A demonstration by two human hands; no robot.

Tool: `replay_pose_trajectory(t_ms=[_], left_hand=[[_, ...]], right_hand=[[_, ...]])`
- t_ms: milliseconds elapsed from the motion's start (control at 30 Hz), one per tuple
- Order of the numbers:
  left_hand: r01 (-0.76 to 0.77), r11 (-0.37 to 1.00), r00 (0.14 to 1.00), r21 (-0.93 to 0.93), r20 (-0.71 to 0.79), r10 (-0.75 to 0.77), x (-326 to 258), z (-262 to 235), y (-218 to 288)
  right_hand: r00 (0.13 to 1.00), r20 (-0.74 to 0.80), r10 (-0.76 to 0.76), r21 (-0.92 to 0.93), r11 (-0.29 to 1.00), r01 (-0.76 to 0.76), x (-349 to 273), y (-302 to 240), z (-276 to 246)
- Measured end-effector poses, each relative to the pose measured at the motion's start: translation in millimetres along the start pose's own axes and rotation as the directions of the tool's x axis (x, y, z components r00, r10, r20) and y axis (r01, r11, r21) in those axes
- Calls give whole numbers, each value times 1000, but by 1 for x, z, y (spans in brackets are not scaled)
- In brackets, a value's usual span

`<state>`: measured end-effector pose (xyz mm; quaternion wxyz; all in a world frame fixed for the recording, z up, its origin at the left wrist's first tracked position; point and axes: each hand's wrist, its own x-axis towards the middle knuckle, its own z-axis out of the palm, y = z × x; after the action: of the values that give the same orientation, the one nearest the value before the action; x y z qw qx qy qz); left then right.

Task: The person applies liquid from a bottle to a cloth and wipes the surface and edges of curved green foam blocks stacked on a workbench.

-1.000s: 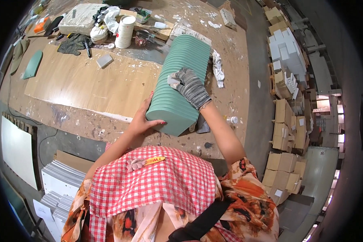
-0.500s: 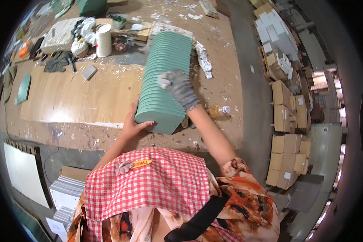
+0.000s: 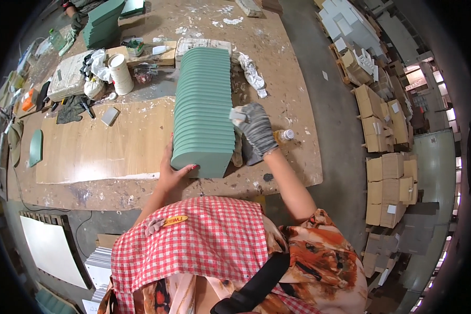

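A long row of green curved-edge panels (image 3: 202, 107) lies packed face to face on the worktable (image 3: 298, 157), running away from me. My bare left hand (image 3: 170, 170) grips its near left corner, thumb against the front panel and fingers along the left side. On the other side, my right hand (image 3: 257, 128), in a grey knitted glove, is closed round a small pale pad (image 3: 237, 114). Whether this is cloth or sponge I cannot tell. The pad is at the row's right edge; whether it touches the panels is unclear.
Near my right wrist lies a clear bottle (image 3: 284, 136) with a white cap. A crumpled white rag (image 3: 253, 76) is beyond it. At the left are a white canister (image 3: 120, 75), a dark glove (image 3: 72, 109), a grey block (image 3: 110, 116) and a loose green panel (image 3: 35, 148). Another person's gloved hand (image 3: 76, 21) shows far left.
My right hand has moved from the top of the green row to its right side with the pale pad. My left hand stays at the near corner. The view has shifted a little.
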<state>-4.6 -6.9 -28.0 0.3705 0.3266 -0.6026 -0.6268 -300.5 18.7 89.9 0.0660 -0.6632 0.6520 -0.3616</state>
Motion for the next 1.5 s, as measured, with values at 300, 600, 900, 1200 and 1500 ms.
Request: replay_pose_trajectory(t_ms=[300,600,900,1200,1500], left_hand=[[31,997,1000,-65,0,-31,-1,0,6],[12,999,1000,-43,-3,-12,0,1,10],[-64,993,998,97,3,64,1,-4,12],[-200,959,980,199,24,199,4,-6,12],[-179,970,984,163,26,177,3,-5,16]], right_hand=[[888,-130,440,500,803,-325,-27,-7,21],[880,-173,443,315,871,-377,-32,-5,24],[911,-113,397,345,875,-339,-29,-9,20],[935,-25,352,398,862,-314,-10,2,11],[996,85,-14,-41,999,18,42,-27,47]])
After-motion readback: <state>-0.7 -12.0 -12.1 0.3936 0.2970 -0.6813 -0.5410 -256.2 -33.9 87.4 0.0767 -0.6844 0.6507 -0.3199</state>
